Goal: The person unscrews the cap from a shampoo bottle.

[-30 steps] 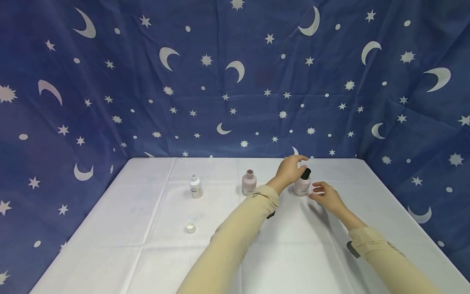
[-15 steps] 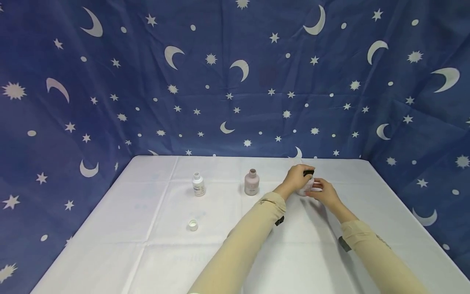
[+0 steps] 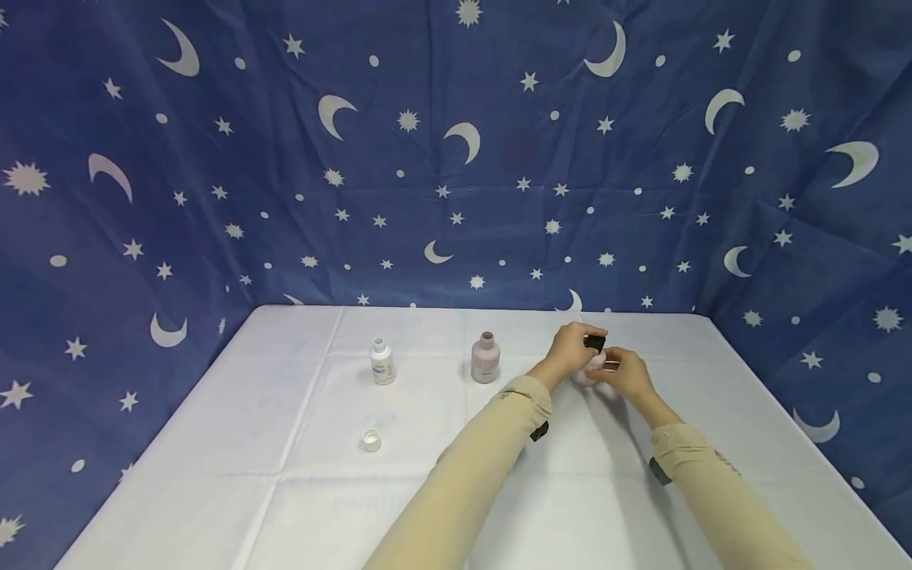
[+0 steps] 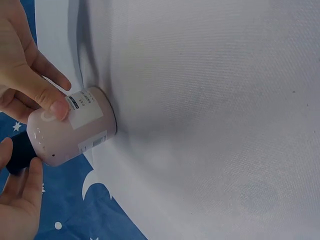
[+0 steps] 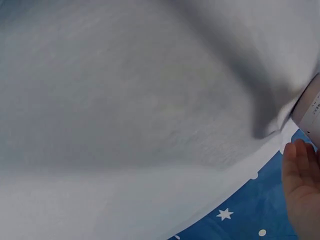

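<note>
At the far right of the table stands a pale pink bottle (image 4: 72, 127) with a printed label and a black cap (image 4: 21, 152) on its neck. My left hand (image 3: 568, 348) pinches that cap between thumb and fingers, clearest in the left wrist view. Around the bottle's body, my right hand (image 3: 628, 378) holds on, its thumb (image 4: 55, 107) pressed beside the label. Only part of the bottle's lower body (image 5: 311, 112) enters the right wrist view, above the right hand's fingers. How tightly the cap sits cannot be seen.
Left of my hands stands an uncapped pink bottle (image 3: 485, 360). Farther left is an uncapped white bottle (image 3: 382, 364), with a white cap (image 3: 371, 440) lying nearer to me. A white cloth covers the table (image 3: 321, 507); a blue star-and-moon curtain (image 3: 399, 158) hangs behind.
My left hand has come down onto the black cap and now pinches it. My right hand has moved left from beside the bottle to hold its body.
</note>
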The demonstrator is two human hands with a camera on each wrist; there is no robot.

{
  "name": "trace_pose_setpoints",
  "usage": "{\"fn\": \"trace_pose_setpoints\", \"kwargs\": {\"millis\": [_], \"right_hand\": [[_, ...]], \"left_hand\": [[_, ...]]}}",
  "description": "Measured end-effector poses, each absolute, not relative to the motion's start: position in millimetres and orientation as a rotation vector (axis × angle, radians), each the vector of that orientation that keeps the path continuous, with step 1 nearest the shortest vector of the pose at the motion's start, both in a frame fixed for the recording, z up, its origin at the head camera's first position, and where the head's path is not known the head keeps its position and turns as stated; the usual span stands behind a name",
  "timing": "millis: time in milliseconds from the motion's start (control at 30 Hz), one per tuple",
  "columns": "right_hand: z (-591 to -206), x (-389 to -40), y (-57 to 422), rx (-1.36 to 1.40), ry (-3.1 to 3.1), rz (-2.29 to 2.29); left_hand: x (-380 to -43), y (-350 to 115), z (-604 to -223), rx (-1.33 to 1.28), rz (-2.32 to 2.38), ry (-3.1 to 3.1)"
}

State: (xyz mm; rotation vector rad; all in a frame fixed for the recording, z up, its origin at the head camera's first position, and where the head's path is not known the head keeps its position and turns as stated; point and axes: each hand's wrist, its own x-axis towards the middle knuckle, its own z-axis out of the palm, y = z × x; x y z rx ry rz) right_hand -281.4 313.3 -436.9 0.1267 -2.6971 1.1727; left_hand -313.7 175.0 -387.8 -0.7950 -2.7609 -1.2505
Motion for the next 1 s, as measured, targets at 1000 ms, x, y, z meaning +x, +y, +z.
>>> {"fn": "trace_pose_setpoints", "kwargs": {"millis": [1000], "right_hand": [[-407,-271,304,0.282,-2.524,1.101]], "left_hand": [[-302,149,-353,-0.852,-1.449,-2.598]]}}
